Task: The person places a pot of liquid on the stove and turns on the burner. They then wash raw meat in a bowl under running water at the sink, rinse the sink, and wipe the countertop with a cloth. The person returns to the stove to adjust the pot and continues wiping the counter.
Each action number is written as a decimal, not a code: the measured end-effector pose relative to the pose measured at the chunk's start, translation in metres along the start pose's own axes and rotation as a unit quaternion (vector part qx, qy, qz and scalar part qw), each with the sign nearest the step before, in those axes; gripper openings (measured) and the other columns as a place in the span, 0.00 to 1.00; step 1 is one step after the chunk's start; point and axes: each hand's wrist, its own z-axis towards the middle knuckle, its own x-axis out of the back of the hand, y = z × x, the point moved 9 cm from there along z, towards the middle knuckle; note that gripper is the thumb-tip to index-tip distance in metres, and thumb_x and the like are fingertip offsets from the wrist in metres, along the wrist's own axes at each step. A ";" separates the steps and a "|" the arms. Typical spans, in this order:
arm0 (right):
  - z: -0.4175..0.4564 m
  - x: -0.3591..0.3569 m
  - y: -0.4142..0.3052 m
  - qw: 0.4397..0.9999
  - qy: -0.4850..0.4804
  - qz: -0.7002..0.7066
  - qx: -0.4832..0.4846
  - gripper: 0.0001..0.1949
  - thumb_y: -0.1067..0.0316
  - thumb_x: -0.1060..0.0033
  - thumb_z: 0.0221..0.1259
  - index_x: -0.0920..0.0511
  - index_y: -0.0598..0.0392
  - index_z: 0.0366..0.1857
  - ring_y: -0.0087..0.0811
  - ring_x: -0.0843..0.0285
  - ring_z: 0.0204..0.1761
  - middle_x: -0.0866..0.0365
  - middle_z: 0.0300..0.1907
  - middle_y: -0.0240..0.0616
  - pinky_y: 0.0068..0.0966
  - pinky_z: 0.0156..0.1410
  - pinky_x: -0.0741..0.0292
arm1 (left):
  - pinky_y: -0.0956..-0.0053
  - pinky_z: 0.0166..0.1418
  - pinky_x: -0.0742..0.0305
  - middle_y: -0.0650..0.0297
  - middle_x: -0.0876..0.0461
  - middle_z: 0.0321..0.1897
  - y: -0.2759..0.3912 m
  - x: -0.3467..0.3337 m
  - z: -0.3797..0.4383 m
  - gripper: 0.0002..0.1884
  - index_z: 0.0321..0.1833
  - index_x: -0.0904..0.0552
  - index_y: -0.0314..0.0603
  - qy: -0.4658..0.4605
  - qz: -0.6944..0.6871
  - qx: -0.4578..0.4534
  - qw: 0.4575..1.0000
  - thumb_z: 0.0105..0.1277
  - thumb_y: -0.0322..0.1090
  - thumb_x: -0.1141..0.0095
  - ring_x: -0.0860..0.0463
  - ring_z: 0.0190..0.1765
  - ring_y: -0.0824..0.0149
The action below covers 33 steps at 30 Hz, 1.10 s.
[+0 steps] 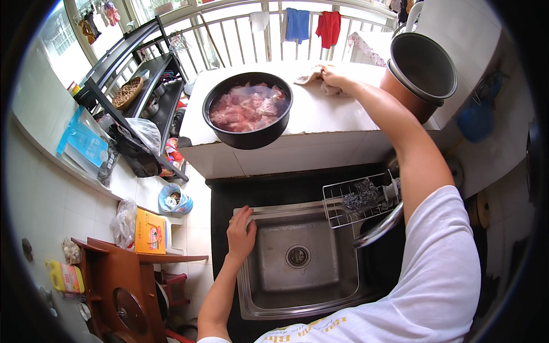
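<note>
My right hand (334, 77) is stretched out over the white tiled ledge, gripping a pale patterned cloth (309, 77) that lies bunched on the surface. My left hand (241, 233) rests on the left rim of the stainless steel sink (300, 278), holding nothing, thumb apart from the fingers. On the ledge's front edge, left of the cloth, stands a dark round pot (253, 139) with chunks of raw meat (248, 107) in liquid. Right of my right hand, a grey inner pot (422, 64) sits tilted on a copper-brown pot (396, 92).
A wire rack (336, 221) with steel scourers (361, 195) hangs at the sink's right side, beside a shiny lid (379, 227). Black shelving (141, 92) holds a basket of nuts (128, 92). A lined bin (182, 201) stands left of the counter. Behind the ledge runs a railing with cloths.
</note>
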 end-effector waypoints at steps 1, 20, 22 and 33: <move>0.024 -0.004 0.010 0.999 -0.004 0.029 -0.013 0.18 0.65 0.63 0.63 0.33 0.53 0.56 0.31 0.23 0.41 0.22 0.43 0.42 0.25 0.48 0.26 | 0.64 0.52 0.29 0.51 0.23 0.46 -0.003 -0.003 -0.005 0.15 0.44 0.24 0.35 -0.007 -0.002 0.001 1.000 0.52 0.22 0.48 0.24 0.48 0.50; -0.124 -0.048 -0.112 0.922 0.005 -0.229 0.314 0.26 0.82 0.57 0.46 0.24 0.42 0.50 0.37 0.44 0.61 0.32 0.52 0.36 0.30 0.67 0.45 | 0.66 0.50 0.27 0.52 0.23 0.45 -0.027 0.008 -0.063 0.15 0.44 0.24 0.36 -0.021 -0.033 0.093 0.995 0.52 0.23 0.47 0.23 0.47 0.51; -0.152 -0.048 -0.111 0.921 -0.018 -0.227 0.317 0.24 0.82 0.55 0.46 0.23 0.47 0.50 0.37 0.43 0.60 0.31 0.51 0.36 0.29 0.67 0.45 | 0.65 0.50 0.27 0.52 0.23 0.45 -0.025 0.010 -0.077 0.14 0.44 0.24 0.36 -0.027 -0.028 0.103 0.994 0.52 0.23 0.48 0.22 0.47 0.52; -0.248 -0.022 -0.149 0.958 -0.177 0.045 0.220 0.18 0.85 0.56 0.38 0.18 0.57 0.32 0.28 0.28 0.43 0.24 0.39 0.35 0.19 0.54 0.33 | 0.68 0.46 0.27 0.52 0.22 0.44 -0.003 0.015 -0.119 0.13 0.44 0.24 0.35 -0.031 -0.062 0.108 0.992 0.53 0.22 0.49 0.21 0.42 0.54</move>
